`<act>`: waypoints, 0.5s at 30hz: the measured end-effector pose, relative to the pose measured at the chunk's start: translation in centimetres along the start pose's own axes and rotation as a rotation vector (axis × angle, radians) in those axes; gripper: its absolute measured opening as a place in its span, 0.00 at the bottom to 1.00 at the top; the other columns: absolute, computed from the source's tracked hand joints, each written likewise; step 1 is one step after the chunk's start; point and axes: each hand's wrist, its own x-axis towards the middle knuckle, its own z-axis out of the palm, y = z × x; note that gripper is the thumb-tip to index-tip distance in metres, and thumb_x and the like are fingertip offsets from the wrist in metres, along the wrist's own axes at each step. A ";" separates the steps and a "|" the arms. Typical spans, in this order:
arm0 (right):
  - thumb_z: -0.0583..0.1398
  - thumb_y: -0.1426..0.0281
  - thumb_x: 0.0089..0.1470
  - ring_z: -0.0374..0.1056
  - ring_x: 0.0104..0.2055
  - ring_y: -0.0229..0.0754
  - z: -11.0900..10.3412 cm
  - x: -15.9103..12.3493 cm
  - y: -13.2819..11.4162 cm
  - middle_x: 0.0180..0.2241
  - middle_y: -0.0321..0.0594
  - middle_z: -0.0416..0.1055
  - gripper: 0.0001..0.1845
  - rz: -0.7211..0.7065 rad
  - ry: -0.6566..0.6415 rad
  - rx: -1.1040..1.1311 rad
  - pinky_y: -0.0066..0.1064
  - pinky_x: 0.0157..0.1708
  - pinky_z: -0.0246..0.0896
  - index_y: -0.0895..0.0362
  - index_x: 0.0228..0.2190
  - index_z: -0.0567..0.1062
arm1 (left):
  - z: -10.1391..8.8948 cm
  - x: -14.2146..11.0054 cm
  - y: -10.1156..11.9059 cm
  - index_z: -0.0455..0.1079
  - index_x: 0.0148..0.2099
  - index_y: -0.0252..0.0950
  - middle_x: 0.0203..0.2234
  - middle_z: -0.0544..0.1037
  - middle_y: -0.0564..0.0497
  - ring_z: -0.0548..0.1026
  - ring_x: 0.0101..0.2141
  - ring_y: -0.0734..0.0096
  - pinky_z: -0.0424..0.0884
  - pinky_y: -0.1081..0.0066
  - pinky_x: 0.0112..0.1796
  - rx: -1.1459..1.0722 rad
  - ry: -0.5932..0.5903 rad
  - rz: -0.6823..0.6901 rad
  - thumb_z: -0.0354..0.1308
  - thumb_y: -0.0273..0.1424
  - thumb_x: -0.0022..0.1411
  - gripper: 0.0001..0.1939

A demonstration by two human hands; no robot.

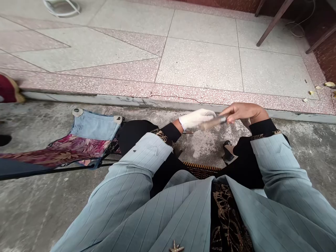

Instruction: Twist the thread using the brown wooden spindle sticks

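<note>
My left hand [198, 118] wears a white knitted glove, and its fingers are curled closed. What they hold, if anything, is hidden. A short thin brown stick-like end [188, 132] shows just below the glove. Bare and closed, my right hand [242, 112] grips a tan, blurred hand tool [212, 123] with a silvery band near the fingers. The tool points left, and its blurred far end lies close beside the glove; whether they touch I cannot tell. Both hands are in front of my knees, near the raised floor's edge.
A folding chair [91, 126] with denim and flowered cloth stands at left. A tiled step [199, 66] runs across the front. Wooden furniture legs [274, 22] are at upper right, a white looped object [63, 8] at upper left, and a red shoe [9, 89] at the left edge.
</note>
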 end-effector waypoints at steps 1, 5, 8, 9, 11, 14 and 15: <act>0.69 0.56 0.46 0.62 0.27 0.33 0.0 -0.4 -0.2 0.29 0.37 0.74 0.23 -0.060 0.113 0.085 0.27 0.29 0.58 0.60 0.39 0.80 | 0.0 0.0 -0.1 0.71 0.38 0.32 0.22 0.69 0.55 0.62 0.20 0.79 0.61 0.75 0.26 -0.108 0.021 0.019 0.55 0.40 0.65 0.15; 0.69 0.55 0.47 0.61 0.25 0.32 0.5 -0.5 -0.6 0.26 0.36 0.69 0.19 -0.164 0.484 0.280 0.26 0.26 0.58 0.59 0.31 0.77 | 0.3 0.5 -0.8 0.68 0.36 0.32 0.17 0.59 0.59 0.54 0.17 0.81 0.55 0.77 0.21 -0.298 0.072 0.065 0.53 0.43 0.68 0.17; 0.68 0.57 0.49 0.61 0.25 0.33 0.7 0.5 -0.4 0.25 0.36 0.69 0.18 -0.126 0.585 0.309 0.27 0.26 0.58 0.59 0.29 0.74 | 0.5 0.9 -1.3 0.67 0.35 0.32 0.22 0.64 0.56 0.55 0.19 0.82 0.52 0.77 0.21 -0.226 0.136 0.063 0.53 0.39 0.68 0.15; 0.68 0.58 0.49 0.61 0.25 0.33 0.6 0.9 -0.2 0.25 0.37 0.69 0.17 -0.105 0.610 0.307 0.27 0.26 0.58 0.59 0.28 0.74 | 0.6 0.9 -1.3 0.67 0.35 0.32 0.24 0.66 0.54 0.56 0.20 0.82 0.53 0.78 0.22 -0.178 0.142 0.055 0.52 0.37 0.68 0.14; 0.68 0.61 0.50 0.61 0.24 0.33 0.4 1.4 0.3 0.24 0.37 0.69 0.15 -0.053 0.650 0.277 0.27 0.25 0.57 0.59 0.28 0.73 | 0.6 0.9 -1.3 0.68 0.35 0.32 0.26 0.69 0.53 0.58 0.21 0.82 0.54 0.77 0.23 -0.059 0.127 0.025 0.51 0.36 0.67 0.13; 0.66 0.65 0.51 0.60 0.23 0.33 0.1 2.0 1.1 0.23 0.37 0.68 0.11 0.020 0.685 0.220 0.27 0.24 0.55 0.59 0.27 0.74 | 0.6 0.8 -1.1 0.69 0.35 0.32 0.28 0.71 0.53 0.61 0.22 0.81 0.57 0.76 0.25 0.117 0.117 0.002 0.49 0.37 0.67 0.14; 0.66 0.65 0.51 0.60 0.23 0.33 0.1 2.2 1.4 0.23 0.37 0.68 0.10 0.040 0.695 0.205 0.26 0.24 0.55 0.59 0.28 0.74 | 0.5 0.8 -1.1 0.69 0.35 0.32 0.29 0.71 0.52 0.61 0.23 0.80 0.58 0.76 0.26 0.167 0.123 0.003 0.49 0.38 0.67 0.15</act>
